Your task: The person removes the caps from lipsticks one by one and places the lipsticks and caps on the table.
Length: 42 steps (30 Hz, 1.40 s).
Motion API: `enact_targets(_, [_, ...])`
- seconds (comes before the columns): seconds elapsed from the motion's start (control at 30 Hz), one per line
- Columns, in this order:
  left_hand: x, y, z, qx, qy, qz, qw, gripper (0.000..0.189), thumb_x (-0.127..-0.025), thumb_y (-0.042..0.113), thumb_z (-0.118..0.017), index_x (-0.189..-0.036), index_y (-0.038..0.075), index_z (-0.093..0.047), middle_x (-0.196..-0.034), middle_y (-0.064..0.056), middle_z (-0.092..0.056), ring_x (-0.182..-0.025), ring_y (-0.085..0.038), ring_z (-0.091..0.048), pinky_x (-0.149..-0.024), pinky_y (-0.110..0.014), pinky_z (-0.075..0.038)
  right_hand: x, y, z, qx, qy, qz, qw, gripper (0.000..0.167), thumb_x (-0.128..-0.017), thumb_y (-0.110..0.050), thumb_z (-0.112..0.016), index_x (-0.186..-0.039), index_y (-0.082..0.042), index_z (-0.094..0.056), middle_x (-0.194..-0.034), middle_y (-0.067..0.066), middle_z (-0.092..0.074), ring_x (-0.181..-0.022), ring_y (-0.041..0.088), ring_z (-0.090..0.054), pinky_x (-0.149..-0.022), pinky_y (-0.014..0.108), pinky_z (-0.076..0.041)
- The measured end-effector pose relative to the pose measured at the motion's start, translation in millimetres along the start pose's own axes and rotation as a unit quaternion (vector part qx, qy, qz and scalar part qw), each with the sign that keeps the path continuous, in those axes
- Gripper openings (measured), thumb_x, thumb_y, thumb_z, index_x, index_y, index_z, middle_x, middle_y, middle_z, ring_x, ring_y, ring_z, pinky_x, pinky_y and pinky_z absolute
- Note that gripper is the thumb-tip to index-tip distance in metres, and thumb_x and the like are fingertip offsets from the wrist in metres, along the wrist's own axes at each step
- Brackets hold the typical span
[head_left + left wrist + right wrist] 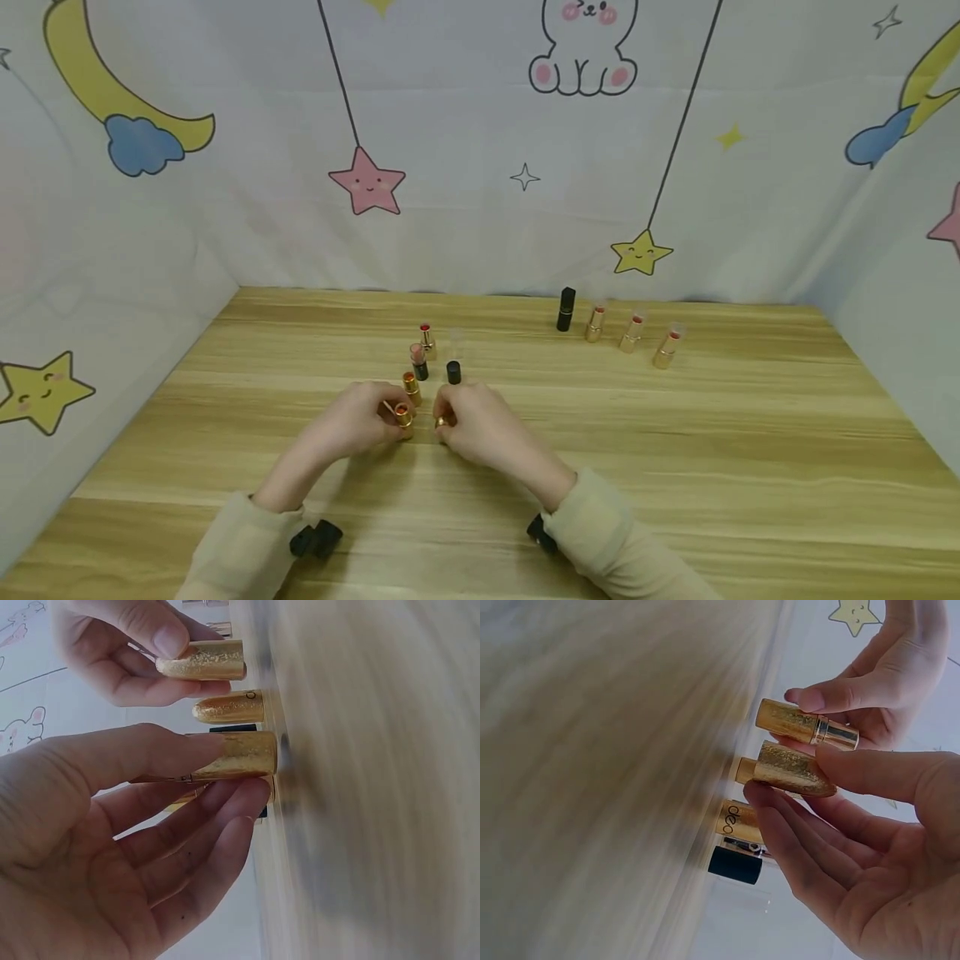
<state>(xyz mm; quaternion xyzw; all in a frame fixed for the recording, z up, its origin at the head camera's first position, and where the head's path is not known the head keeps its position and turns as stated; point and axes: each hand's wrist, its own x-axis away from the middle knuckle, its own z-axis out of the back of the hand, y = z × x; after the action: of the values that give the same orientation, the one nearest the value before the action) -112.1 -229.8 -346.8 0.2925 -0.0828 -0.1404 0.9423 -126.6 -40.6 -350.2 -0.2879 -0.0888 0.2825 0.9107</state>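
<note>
My left hand (358,419) pinches an uncapped gold lipstick (795,724) upright near the table; its red tip shows in the head view. To its right, my right hand (480,423) holds a gold lipstick cap (789,766) between thumb and fingers, its rounded end upward. A second gold cap (231,708) stands close behind that one, mostly hidden by the right hand in the head view. Just beyond the left hand stand another uncapped gold lipstick (411,388), a pink lipstick with a black base (419,363) and a red one in a gold base (427,342).
A black cap (453,372) and a clear cap (456,342) stand beyond the right hand. Farther right are a closed black lipstick (566,309) and several clear-capped gold lipsticks (632,332) in a slanting row. A printed cloth wall (465,242) borders the wooden table (675,475).
</note>
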Motion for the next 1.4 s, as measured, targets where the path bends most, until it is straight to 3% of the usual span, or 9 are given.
enact_targets(0.3, [-0.5,-4.0,1.7,0.001,-0.013,0.006,0.9999,0.016,-0.075,0.001,-0.075,-0.089,0.008,-0.071,-0.085,-0.003,-0.070,-0.078,-0.012,-0.065,-0.071,-0.030,-0.053,-4.0,-0.3,-3.9,0.020,-0.007,0.026,0.9994,0.008,-0.083,-0.010,-0.073,-0.083,-0.011,-0.064,-0.073,-0.002,-0.057,-0.068,0.010,-0.047,-0.059,0.021,-0.038])
enact_targets(0.6, [-0.1,-4.5,1.7,0.014,-0.025,0.034,0.9990,0.017,-0.076,0.000,-0.073,-0.090,0.009,-0.070,-0.083,-0.001,-0.069,-0.076,-0.010,-0.063,-0.068,-0.027,-0.050,-4.6,-2.4,-4.9,0.022,-0.032,0.021,0.9991,0.006,-0.084,-0.007,-0.071,-0.086,-0.009,-0.065,-0.075,-0.003,-0.058,-0.067,0.010,-0.049,-0.059,0.020,-0.040])
enact_targets(1.4, [-0.3,-7.3,1.3,0.028,-0.027,0.027,0.9989,0.021,-0.075,0.003,-0.075,-0.095,0.009,-0.070,-0.085,-0.002,-0.068,-0.075,-0.010,-0.061,-0.069,-0.028,-0.050,-3.7,-2.5,-4.9,0.042,-0.042,0.022,0.9980,0.009,-0.083,-0.003,-0.067,-0.091,-0.009,-0.067,-0.083,0.001,-0.063,-0.070,0.009,-0.050,-0.060,0.021,-0.041])
